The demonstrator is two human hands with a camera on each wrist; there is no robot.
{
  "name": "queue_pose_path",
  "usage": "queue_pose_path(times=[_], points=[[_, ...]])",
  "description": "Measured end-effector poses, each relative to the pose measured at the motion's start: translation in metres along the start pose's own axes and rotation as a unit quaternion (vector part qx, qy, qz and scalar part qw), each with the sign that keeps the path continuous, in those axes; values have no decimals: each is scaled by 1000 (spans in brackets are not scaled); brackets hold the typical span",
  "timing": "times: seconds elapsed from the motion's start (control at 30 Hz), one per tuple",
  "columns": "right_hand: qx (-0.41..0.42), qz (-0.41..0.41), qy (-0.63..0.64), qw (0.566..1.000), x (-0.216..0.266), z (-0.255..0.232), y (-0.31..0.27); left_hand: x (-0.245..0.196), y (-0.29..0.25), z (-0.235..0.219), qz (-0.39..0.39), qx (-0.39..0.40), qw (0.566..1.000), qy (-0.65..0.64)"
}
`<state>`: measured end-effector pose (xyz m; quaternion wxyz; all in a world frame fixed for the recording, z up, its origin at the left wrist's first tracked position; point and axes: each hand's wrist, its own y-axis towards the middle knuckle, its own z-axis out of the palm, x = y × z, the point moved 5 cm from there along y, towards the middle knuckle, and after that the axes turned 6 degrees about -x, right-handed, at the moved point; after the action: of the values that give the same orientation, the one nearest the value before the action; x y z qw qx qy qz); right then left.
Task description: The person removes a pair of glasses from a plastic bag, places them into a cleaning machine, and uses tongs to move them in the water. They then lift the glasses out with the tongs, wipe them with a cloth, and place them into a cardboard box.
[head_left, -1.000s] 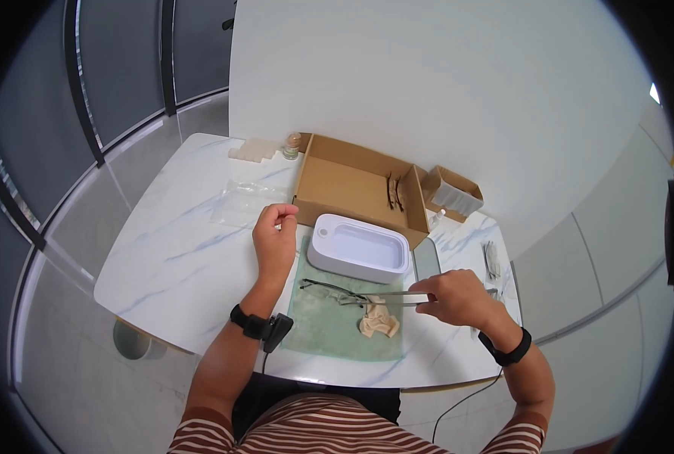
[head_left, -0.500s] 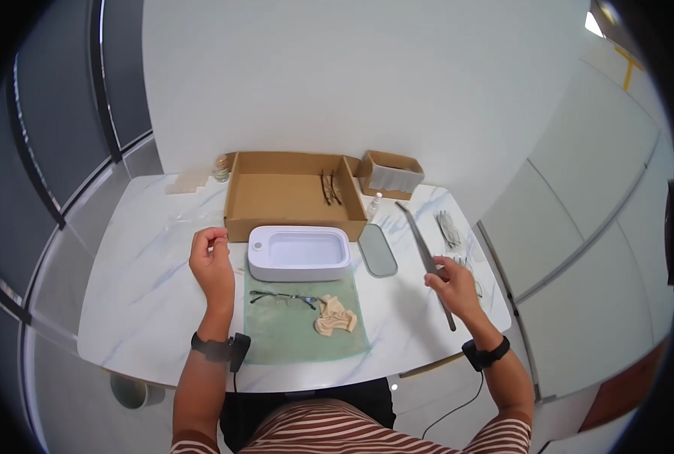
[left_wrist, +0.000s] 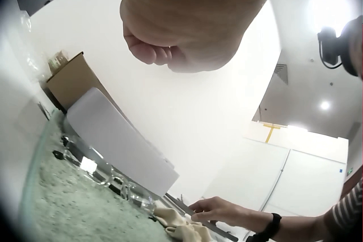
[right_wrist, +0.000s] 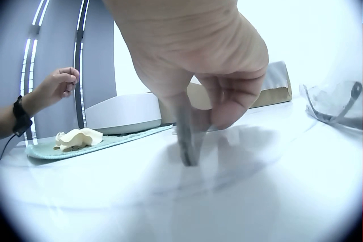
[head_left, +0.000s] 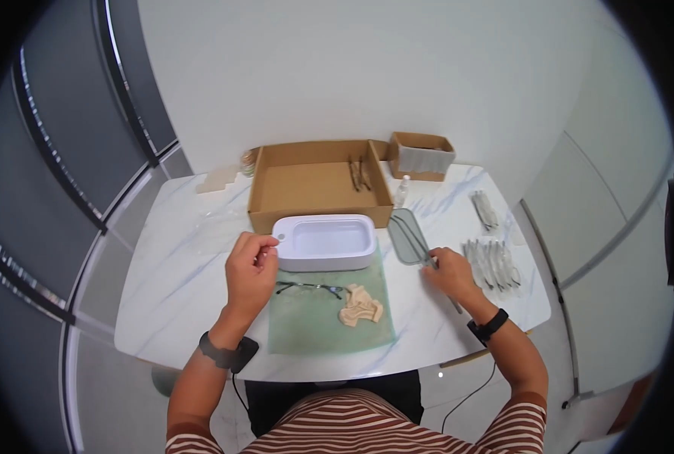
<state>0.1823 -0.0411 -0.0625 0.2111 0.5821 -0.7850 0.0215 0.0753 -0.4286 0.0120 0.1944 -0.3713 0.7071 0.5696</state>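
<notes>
My right hand (head_left: 449,272) grips long metal tweezers (head_left: 417,236) near their rear part. Their tips overlap the grey lid-like plate (head_left: 406,250) right of the white ultrasonic cleaner (head_left: 326,264). In the right wrist view, the blurred tweezers (right_wrist: 189,145) lie low, close over the white table. Raised with loosely curled fingers, my left hand (head_left: 251,274) holds nothing, close to the cleaner's left end. Eyeglasses (head_left: 318,288) lie on the green cloth (head_left: 295,333) in front of the cleaner, beside a crumpled beige cloth (head_left: 360,307).
Behind the cleaner stands an open cardboard box (head_left: 310,178) with glasses (head_left: 356,175) at its right side. A smaller box (head_left: 420,161) and a spray bottle (head_left: 403,193) stand right of it. Several bagged eyeglasses (head_left: 492,265) lie at the table's right. A clear plastic bag (head_left: 220,233) lies left.
The tweezers left the eyeglasses and beige cloth on the green cloth, swung right and came down beside the grey plate with my right hand. My left hand stays raised and loosely curled.
</notes>
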Motion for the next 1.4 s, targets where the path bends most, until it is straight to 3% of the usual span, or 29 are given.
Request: queue_pose_path(times=[0.23,0.33,0.43,0.57,0.7,0.83,1.17,1.27,1.37,1.4], points=[[-23,-7,-26,999,21,-17,-7,30,-15,-19,-30,117,986,118],[-90,-11,-10,996,37,-32,-12,37,-23,-15,-8,187,971,151],[-70,-72,62,993,59,-30,-20,45,-27,-9,16,232,958,168],[38,-230,105,967,123,-17,-45,55,-25,-3,13,279,941,189],[69,-257,70,961,145,-5,-51,70,-29,0,-16,327,931,160],[102,-243,60,963,151,11,-53,74,-32,3,-24,354,923,151],[87,-266,55,958,149,39,-57,77,-32,9,-31,372,924,81],[60,-266,89,958,144,34,-54,70,-33,5,-79,390,917,42],[20,-224,138,965,135,13,-44,58,-36,1,-54,370,927,25],[21,-176,181,967,130,6,-39,51,-36,0,-31,349,936,22]])
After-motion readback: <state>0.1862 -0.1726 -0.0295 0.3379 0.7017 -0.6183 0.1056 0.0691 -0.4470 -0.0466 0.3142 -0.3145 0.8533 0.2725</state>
